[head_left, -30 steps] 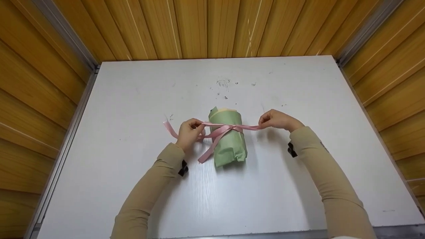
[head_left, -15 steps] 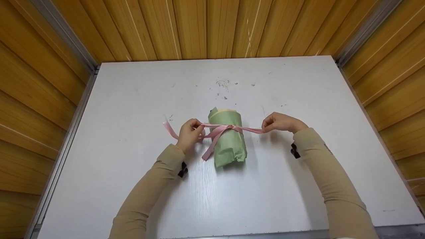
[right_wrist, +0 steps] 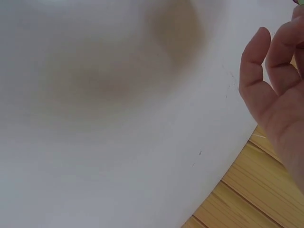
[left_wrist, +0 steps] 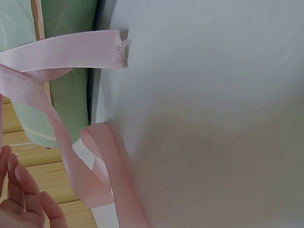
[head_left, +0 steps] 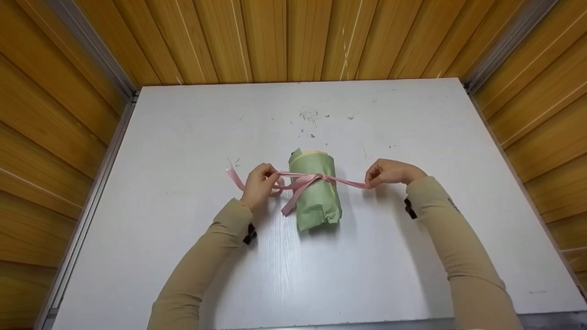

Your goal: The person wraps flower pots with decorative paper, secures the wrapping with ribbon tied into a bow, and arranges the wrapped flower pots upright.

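Note:
A green paper-wrapped roll point(head_left: 317, 207) lies on the table with a pink ribbon point(head_left: 302, 183) round its middle, knotted on top. To its left, my left hand point(head_left: 259, 185) pinches a stretch of ribbon drawn out from the knot. My right hand point(head_left: 394, 172), off to the right, pinches ribbon pulled taut on that side. One cut ribbon tail point(left_wrist: 76, 50) hangs over the roll's near left side in the left wrist view; another length curls past the left hand onto the table. In the right wrist view my right hand's point(right_wrist: 285, 90) fingers are curled, their pinch mostly out of frame.
The white table point(head_left: 183, 137) has dark scuffs point(head_left: 309, 119) beyond the roll. Yellow wood-look panels point(head_left: 302, 41) stand at the back and both sides, with metal posts at the corners. A black wrist strap piece point(head_left: 410, 208) hangs below the right sleeve.
My right hand has moved right and slightly nearer, drawing its ribbon narrower and tauter. The front tail has shortened toward the knot. My left hand has barely shifted.

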The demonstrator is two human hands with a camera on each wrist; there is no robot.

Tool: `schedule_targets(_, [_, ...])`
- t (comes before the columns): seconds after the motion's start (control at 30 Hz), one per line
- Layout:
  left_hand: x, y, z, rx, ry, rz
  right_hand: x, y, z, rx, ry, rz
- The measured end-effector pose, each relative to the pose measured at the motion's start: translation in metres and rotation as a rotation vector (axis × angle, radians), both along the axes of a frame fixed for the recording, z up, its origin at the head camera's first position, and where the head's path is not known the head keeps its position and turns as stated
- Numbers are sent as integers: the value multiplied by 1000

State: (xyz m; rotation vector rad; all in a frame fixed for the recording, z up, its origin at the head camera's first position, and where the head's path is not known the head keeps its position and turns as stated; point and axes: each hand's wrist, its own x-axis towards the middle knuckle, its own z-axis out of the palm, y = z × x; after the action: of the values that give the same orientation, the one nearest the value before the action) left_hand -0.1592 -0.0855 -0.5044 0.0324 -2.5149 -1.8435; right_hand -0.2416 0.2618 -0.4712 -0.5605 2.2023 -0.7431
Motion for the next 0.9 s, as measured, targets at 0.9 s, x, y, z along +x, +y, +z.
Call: schedule_targets(0.9, [-6, -3, 20, -42, -64, -27, -8, -3, 9, -59, 68, -205])
